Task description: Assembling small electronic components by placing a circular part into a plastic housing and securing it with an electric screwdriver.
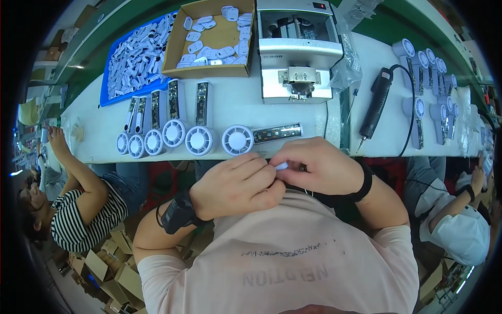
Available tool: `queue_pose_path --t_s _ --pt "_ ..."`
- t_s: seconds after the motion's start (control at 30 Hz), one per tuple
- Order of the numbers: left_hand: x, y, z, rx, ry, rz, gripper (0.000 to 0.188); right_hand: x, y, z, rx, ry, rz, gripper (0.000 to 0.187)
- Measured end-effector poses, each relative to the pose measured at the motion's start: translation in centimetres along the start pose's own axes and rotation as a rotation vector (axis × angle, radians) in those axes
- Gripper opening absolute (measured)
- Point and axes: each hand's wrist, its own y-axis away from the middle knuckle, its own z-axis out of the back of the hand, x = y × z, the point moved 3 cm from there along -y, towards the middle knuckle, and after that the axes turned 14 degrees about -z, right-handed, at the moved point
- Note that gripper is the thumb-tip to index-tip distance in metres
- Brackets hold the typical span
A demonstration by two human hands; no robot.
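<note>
Close to my body, just off the bench's front edge, my left hand [238, 186] and my right hand [321, 165] meet with their fingers pinched. A small pale plastic piece [281, 166] shows between the fingertips of both hands, mostly covered by them. On the bench just beyond my hands lies a handheld fan [238, 140], its opened handle turned to the right and showing a circuit board [277, 133]. To its left, several like fans lie in a row, handles pointing away, including one fan [200, 140] with its board exposed.
A cardboard box [208, 73] of pale plastic covers and a blue tray [104, 98] of small parts stand at the far left. Behind is a silver machine [300, 52]. At right are a corded electric screwdriver [376, 102] and more fans [417, 107]. People sit on both sides.
</note>
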Motion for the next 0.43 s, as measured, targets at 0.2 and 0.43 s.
queue_pose_path --t_s 0.2,0.43 --pt "2.5 0.1 2.0 -0.195 -0.141 0.456 0.041 -1.6 -1.9 0.8 -0.424 0.218 0.321 0.024" --pt "4.5 3.1 -2.8 -0.035 0.014 0.538 0.059 -2.0 -3.4 -0.4 -0.430 0.482 0.379 0.025"
